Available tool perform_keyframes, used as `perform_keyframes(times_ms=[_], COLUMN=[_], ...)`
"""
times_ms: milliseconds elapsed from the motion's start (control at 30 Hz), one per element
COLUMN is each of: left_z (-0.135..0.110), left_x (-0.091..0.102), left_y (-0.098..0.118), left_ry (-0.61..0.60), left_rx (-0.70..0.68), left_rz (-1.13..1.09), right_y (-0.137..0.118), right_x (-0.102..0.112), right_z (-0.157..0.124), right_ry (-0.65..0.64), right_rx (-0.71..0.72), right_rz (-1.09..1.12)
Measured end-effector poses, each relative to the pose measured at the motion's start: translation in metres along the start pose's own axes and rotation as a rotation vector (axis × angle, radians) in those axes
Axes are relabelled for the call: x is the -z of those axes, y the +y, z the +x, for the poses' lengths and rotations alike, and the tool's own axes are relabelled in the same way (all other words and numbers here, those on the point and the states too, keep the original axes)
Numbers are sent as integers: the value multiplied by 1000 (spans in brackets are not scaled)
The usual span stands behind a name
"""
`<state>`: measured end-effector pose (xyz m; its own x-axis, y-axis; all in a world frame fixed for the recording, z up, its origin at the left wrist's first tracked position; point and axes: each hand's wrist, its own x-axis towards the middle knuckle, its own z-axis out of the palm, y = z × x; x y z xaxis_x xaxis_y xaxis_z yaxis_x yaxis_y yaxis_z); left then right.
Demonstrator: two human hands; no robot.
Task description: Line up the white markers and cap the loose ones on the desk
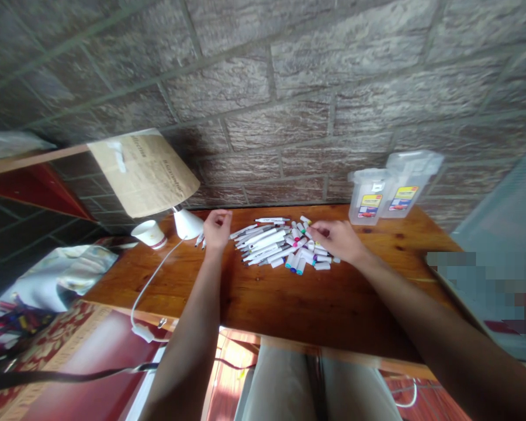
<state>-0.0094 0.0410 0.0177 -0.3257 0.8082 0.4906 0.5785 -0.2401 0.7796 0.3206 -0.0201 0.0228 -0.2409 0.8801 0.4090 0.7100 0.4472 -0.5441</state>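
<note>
Slim, smooth white-and-grey markers (263, 245) lie heaped on the glossy, grained wooden desk (289, 307), short cylindrical caps (304, 257) with coloured ends scattered at their three o'clock. Also at three, the right hand (333, 237) bends its fingertips down to the caps; near ten, the left hand (218, 231) curls thumb and fingers together. Whether either grips anything, I cannot tell. Clear plastic containers (366, 196) stand toward two, a brown printed lampshade (144, 172) toward ten. The left wrist partly hides a few pens (199, 240).
</note>
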Motion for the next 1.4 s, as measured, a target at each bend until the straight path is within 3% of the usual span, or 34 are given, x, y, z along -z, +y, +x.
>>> perform_keyframes(times_ms=[167, 333, 600, 800, 1400], left_z=[-6, -8, -12, -9, -14], left_x=[4, 8, 18, 19, 11], left_y=[-8, -11, -6, -7, -5], left_ry=[-210, -342, -124, -28, -172], left_rx=[0, 72, 228, 311, 322], left_rz=[233, 412, 737, 840, 898], right_y=[-1, -3, -2, -1, -2], right_x=[1, 1, -1, -1, 0], right_z=[-1, -1, -1, -1, -1], right_ry=[27, 9, -4, -2, 0], right_rx=[-5, 8, 13, 17, -2], right_rz=[11, 20, 22, 25, 23])
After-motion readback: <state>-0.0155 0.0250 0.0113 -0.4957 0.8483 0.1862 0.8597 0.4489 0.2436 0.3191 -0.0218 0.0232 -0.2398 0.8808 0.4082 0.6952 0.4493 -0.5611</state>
